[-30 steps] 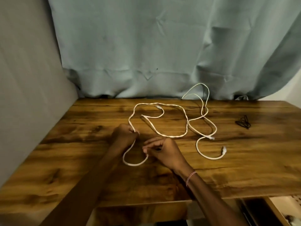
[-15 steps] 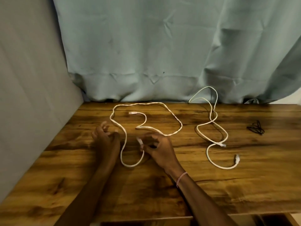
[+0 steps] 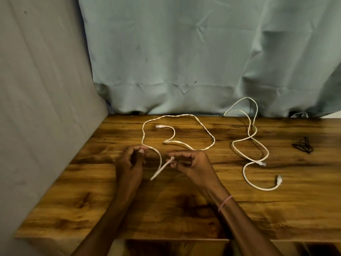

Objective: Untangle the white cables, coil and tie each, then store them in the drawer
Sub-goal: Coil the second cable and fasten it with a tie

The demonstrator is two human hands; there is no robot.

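Right hand (image 3: pixel 191 163) pinches plug end of left cable (image 3: pixel 214 140); left hand (image 3: pixel 132 160) pinches same cable further along. Wind even loops, no twist, clear of right cable (image 3: pixel 244 171).

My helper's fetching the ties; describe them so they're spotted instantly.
Start at the wooden table. Go to its right side, past the white cable lying untouched. The ties are a small black bundle there, the only dark thing among white cables.
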